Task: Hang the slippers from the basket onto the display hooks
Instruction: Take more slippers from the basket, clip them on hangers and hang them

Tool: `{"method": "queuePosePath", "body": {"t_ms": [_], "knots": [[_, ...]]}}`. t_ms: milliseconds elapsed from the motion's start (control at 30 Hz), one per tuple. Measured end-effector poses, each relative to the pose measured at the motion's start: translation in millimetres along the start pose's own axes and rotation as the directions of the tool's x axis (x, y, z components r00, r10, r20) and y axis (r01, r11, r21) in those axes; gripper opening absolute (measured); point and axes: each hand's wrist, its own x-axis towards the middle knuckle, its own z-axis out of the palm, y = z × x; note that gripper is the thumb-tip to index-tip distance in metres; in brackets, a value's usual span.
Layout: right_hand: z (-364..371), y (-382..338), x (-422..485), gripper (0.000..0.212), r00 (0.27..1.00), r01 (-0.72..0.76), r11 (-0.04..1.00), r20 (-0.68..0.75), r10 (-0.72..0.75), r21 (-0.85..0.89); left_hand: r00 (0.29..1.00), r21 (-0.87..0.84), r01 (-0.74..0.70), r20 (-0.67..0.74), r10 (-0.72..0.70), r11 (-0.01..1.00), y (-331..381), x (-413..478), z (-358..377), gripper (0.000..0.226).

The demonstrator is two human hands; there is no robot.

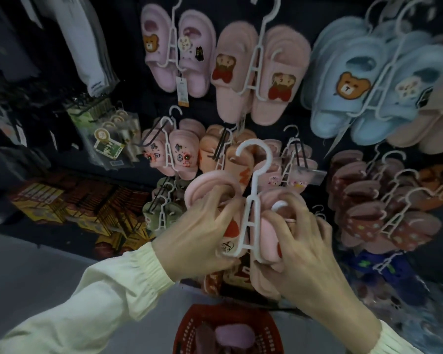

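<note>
My left hand (197, 226) curls round one pink slipper (207, 183), my right hand (307, 249) round the other. Both sit on a white hanger (252, 198), up by the wall, above the red basket (187, 333). Next, I think, its top must catch a black hook (220, 149).

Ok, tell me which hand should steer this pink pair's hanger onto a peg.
Right, probably. The right hand grips the right slipper with its thumb beside the white hanger, well placed to steer it. The left hand has its fingers tucked in the other slipper.
</note>
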Motion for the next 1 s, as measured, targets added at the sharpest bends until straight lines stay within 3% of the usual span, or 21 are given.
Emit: {"method": "queuePosePath", "body": {"t_ms": [433,633,767,1000], "knots": [[-39.5,31.1,77.7,0.086,0.974,0.066,0.997,-0.217,-0.072,-0.037,0.988,0.286,0.003,-0.151,0.042,0.958,-16.1,79.2,-43.8,0.096],[-52.7,36.6,108.2,0.075,0.938,0.081,0.995,-0.332,-0.095,-0.056,0.962,0.384,-0.001,-0.251,0.106,0.923,-31.0,99.8,-60.3,0.098],[-60.5,40.8,132.8,0.079,0.920,0.092,0.993,-0.375,-0.112,-0.070,0.938,0.366,-0.015,-0.318,0.140,0.930,-45.1,115.4,-72.2,0.093],[-71.4,44.7,170.3,0.086,0.913,0.124,0.979,-0.368,-0.176,-0.160,0.932,0.290,-0.122,-0.297,0.210,0.949,-74.3,146.6,-83.0,0.090]]}}
